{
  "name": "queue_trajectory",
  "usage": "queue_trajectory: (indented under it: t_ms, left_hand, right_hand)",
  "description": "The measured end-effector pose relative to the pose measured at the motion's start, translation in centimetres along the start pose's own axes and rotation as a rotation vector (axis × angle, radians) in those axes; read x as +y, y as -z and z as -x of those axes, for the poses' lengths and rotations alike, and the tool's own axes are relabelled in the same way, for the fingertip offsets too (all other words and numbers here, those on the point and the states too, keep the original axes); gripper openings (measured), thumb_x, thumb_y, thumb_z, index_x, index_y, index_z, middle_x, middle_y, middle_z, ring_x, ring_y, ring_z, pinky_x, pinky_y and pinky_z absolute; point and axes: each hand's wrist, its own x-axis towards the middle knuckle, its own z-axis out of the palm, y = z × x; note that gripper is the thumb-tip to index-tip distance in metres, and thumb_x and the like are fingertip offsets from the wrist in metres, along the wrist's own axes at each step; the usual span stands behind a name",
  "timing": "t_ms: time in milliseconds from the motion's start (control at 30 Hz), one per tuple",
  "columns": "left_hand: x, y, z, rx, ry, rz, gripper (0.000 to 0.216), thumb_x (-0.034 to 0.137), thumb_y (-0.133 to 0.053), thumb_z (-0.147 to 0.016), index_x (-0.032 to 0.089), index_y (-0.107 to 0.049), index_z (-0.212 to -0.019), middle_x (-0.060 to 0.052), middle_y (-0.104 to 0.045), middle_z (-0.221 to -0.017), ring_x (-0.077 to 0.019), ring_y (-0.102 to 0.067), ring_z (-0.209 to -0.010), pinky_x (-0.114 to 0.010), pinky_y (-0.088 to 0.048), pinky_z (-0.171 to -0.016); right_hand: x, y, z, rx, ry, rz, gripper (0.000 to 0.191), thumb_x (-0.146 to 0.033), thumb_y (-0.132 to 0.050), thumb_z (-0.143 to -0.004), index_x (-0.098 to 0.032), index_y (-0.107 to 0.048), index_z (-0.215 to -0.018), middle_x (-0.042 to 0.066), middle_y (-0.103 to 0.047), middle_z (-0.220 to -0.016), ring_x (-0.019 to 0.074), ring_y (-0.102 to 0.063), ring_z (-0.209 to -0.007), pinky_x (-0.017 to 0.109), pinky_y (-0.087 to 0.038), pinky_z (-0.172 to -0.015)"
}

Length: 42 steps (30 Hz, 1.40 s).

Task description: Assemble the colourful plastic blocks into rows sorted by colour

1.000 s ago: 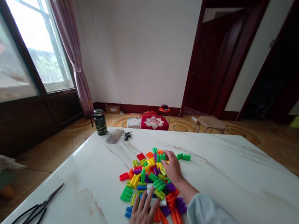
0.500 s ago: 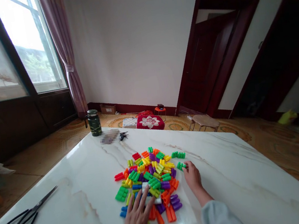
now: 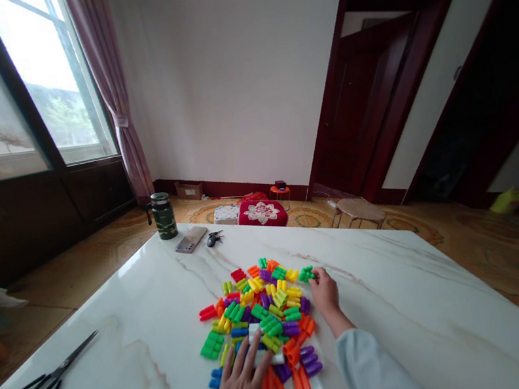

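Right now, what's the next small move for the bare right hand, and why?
Probably draw the green ridged plastic blocks gently rightward: the right hand is at their right end, and yellow tubular plastic blocks lie close on their left.

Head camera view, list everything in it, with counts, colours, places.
toy blocks: many, multicoloured, mid-table
scissors: one pair, black, table left
vacuum flask: one, dark green, far-left corner
smartphone: one, grey, right of vacuum flask
keys: one bunch, dark, right of smartphone
table: one, white marbled, foreground
window: one, dark-framed, left
curtain: one, mauve, beside window
wall: one, white, background
door: one, dark red, right
flowered seat: one, red, beyond table
stools: two, orange and tan, beyond table
cardboard box: one, brown, by wall
unclear item: one, yellow, far right
left hand: one, bare, on toy blocks
right hand: one, pale-blue sleeve, gripping green blocks
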Motion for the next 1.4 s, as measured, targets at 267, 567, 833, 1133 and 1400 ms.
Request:
queue_trajectory:
  t_ms: [267, 567, 833, 1133, 1400]
  left_hand:
    - [0.0, 0.1, -0.1, 0.006, -0.003, 0.005, 0.069, 0.042, -0.064, -0.073, 0.026, -0.047, -0.138, -0.009, -0.031, -0.156, -0.0346, -0.039, -0.134, -0.050, -0.033, -0.108]
    - [0.0, 0.1, -0.1, -0.001, 0.007, -0.005, 0.068, 0.044, -0.063, -0.075, 0.027, -0.047, -0.139, -0.008, -0.033, -0.155, -0.0330, -0.040, -0.134, -0.049, -0.033, -0.108]
    - [0.2, 0.2, -0.1, -0.004, 0.012, -0.007, 0.066, 0.044, -0.062, -0.076, 0.026, -0.048, -0.138, -0.008, -0.034, -0.154, -0.0334, -0.040, -0.134, -0.050, -0.033, -0.109]
    - [0.1, 0.2, 0.1, -0.035, 0.020, 0.013, 0.067, 0.042, -0.062, -0.076, 0.026, -0.046, -0.139, -0.008, -0.032, -0.155, -0.0331, -0.039, -0.135, -0.050, -0.032, -0.109]
    - [0.2, 0.1, 0.1, -0.055, 0.024, 0.000, 0.069, 0.041, -0.061, -0.076, 0.026, -0.044, -0.141, -0.008, -0.031, -0.156, -0.0325, -0.035, -0.138, -0.052, -0.030, -0.110]
  right_hand:
    - [1.7, 0.1, -0.2, 0.058, 0.001, 0.018, 0.024, -0.019, -0.048, -0.073, -0.018, -0.062, -0.092, 0.008, -0.069, -0.089, 0.0211, -0.063, -0.083, 0.030, -0.046, -0.075]
    - [1.7, 0.7, 2.1, 0.053, 0.096, 0.007, 0.024, -0.028, -0.042, -0.084, -0.018, -0.064, -0.084, 0.008, -0.064, -0.090, 0.0194, -0.060, -0.082, 0.030, -0.047, -0.077]
    - [1.5, 0.3, 1.9, -0.048, 0.154, 0.018, 0.032, -0.012, -0.044, -0.078, -0.018, -0.071, -0.094, 0.009, -0.068, -0.101, 0.0205, -0.061, -0.098, 0.031, -0.045, -0.092]
    - [0.8, 0.8, 2.2, -0.131, 0.214, 0.224, 0.043, -0.007, -0.044, -0.081, -0.022, -0.071, -0.110, 0.006, -0.066, -0.101, 0.0192, -0.057, -0.098, 0.027, -0.043, -0.089]
    - [0.2, 1.0, 2.1, -0.182, 0.218, 0.368, 0.045, -0.009, -0.046, -0.083, -0.025, -0.067, -0.118, 0.005, -0.063, -0.111, 0.0201, -0.054, -0.100, 0.027, -0.041, -0.086]
